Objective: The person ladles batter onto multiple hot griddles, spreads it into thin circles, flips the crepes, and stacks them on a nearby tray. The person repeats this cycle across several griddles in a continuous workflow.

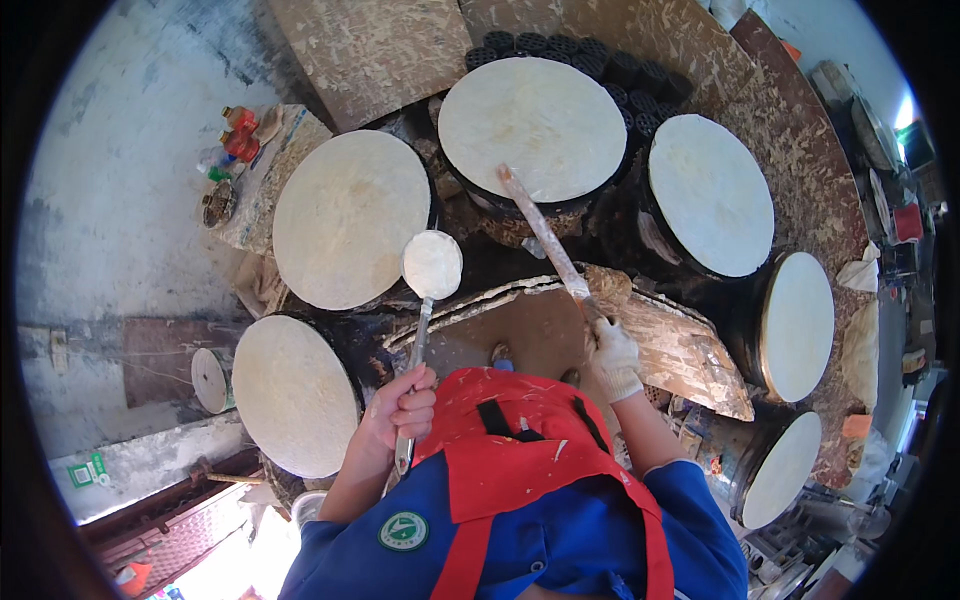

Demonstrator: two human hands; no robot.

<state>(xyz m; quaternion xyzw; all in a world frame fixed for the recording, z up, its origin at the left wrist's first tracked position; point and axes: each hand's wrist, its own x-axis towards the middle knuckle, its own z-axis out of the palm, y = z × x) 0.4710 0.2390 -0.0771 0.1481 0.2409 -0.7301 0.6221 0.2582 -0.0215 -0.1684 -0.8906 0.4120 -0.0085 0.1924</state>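
Note:
My bare left hand (405, 405) grips the metal handle of a ladle (433, 266), whose round bowl is full of pale batter. The bowl hangs beside the edge of a round griddle (352, 217) coated with a pale layer. In a white knit glove, my right hand (613, 356) holds a long flat scraper (547, 240), crusted with batter. Its far tip lies over the near part of the back griddle (532, 127), which bears the same pale layer. More coated griddles stand in an arc: one at the lower left (296, 396), others at the right (711, 195).
Black perforated coal briquettes (592, 56) are stacked behind the back griddle. Bottles with red contents (240, 133) stand on a splattered ledge at the left. A batter-crusted board (675, 337) lies by my right hand. A lidded bucket (212, 381) is at the far left.

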